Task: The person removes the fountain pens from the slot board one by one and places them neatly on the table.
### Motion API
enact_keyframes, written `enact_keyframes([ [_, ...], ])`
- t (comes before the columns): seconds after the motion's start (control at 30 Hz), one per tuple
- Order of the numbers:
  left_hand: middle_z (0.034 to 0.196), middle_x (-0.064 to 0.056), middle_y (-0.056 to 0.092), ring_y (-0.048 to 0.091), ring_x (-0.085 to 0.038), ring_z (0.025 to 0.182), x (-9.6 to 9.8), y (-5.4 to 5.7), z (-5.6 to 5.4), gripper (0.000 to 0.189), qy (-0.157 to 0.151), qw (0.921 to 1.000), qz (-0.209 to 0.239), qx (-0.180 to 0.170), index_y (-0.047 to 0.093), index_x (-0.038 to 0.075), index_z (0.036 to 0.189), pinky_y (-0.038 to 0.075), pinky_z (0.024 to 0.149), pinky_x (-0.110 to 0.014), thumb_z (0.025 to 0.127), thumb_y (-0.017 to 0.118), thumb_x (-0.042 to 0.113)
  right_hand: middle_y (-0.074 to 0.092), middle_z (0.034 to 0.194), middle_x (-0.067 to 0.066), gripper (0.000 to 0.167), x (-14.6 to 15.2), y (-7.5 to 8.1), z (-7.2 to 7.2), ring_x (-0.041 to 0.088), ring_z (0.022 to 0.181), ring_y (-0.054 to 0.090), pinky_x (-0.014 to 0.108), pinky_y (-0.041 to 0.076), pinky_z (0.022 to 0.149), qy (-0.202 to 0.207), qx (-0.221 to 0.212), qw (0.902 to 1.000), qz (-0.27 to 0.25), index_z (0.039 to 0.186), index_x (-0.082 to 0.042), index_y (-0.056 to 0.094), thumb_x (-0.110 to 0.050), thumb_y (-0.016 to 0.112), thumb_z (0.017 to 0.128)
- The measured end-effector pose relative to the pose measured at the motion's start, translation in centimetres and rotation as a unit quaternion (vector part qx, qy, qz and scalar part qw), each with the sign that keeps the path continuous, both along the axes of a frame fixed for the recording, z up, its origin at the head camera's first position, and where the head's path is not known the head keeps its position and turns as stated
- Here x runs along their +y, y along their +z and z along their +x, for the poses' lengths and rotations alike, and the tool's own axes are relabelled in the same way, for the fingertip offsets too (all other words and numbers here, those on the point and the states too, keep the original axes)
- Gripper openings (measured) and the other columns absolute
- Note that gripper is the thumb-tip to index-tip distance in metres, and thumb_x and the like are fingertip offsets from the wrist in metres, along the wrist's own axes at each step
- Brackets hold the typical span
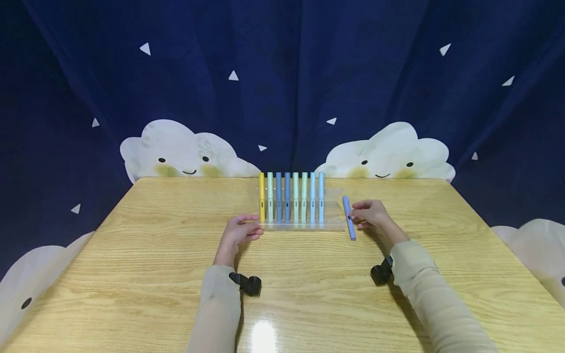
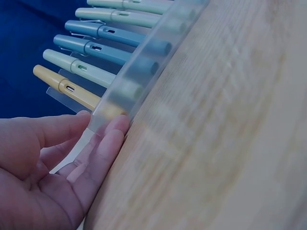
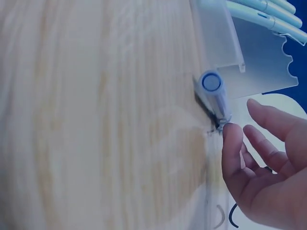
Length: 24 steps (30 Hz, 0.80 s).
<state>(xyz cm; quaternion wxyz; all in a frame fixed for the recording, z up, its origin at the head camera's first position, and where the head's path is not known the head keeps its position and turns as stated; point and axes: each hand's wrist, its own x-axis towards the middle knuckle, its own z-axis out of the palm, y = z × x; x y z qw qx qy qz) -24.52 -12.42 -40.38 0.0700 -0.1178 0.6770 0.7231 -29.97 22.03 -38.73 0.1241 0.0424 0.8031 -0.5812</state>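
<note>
A clear pen rack (image 1: 332, 225) holds a row of several capped pens, with a yellow pen (image 1: 262, 196) at its left end and a light blue pen (image 1: 321, 196) furthest right. My left hand (image 1: 240, 229) holds the rack's left end, thumb at the side edge and fingertips at the front lip, close below the yellow pen (image 2: 72, 88). To the right of the rack, a periwinkle pen (image 1: 348, 218) lies on the table. My right hand (image 1: 372, 214) is beside it, fingers loosely bent and apart, one fingertip right at the pen (image 3: 218, 98) near its middle.
A wood-grain table (image 1: 300, 284) carries everything. Behind it hangs a dark blue curtain (image 1: 282, 88) with white clouds and triangles. Black wrist cameras (image 1: 252, 285) sit on both sleeves. The rack's right part, with notches (image 3: 290, 60) along its back, holds no pens.
</note>
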Motion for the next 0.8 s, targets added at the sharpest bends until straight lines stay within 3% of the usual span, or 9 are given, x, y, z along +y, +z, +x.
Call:
enact_keyframes([
  [0.23,0.083,-0.017,0.064,0.063,-0.015,0.064,0.0,0.0,0.1,0.025,-0.001,1.0000,0.002,0.002,0.055,-0.008,0.110,0.055,0.062,-0.025,0.086,0.055,-0.003,0.059,0.078,0.004,0.037,-0.4,0.7,0.5,0.011,0.065,0.058,0.024,0.054,0.056,-0.019,0.035,0.9992,0.003,0.115,0.013,0.046,-0.005,0.059,0.085],
  [0.4,0.078,-0.015,0.065,0.063,-0.014,0.063,0.0,0.0,0.1,0.025,0.002,0.9999,0.011,0.002,0.054,-0.008,0.110,0.054,0.061,-0.025,0.085,0.056,-0.004,0.061,0.078,0.007,0.031,-1.1,1.5,0.9,0.013,0.066,0.060,0.027,0.055,0.062,-0.021,0.064,0.9974,-0.023,0.110,0.017,0.048,0.000,0.056,0.085],
  [0.63,0.077,-0.013,0.065,0.063,-0.014,0.063,-0.1,-0.1,0.1,0.026,0.005,0.9998,0.018,0.002,0.054,-0.009,0.111,0.054,0.062,-0.025,0.085,0.056,-0.004,0.059,0.083,0.007,0.035,-1.9,2.0,1.4,0.014,0.073,0.061,0.036,0.053,0.075,-0.009,0.081,0.9941,-0.072,0.114,0.021,0.042,0.003,0.053,0.086],
  [0.8,0.079,-0.014,0.065,0.063,-0.014,0.062,0.0,-0.2,0.0,0.027,0.008,0.9997,0.023,0.003,0.054,-0.009,0.111,0.055,0.061,-0.025,0.085,0.057,-0.003,0.059,0.084,0.004,0.034,-2.6,2.0,1.5,0.015,0.075,0.061,0.037,0.052,0.077,0.008,0.094,0.9931,-0.070,0.113,0.019,0.045,0.001,0.054,0.086],
])
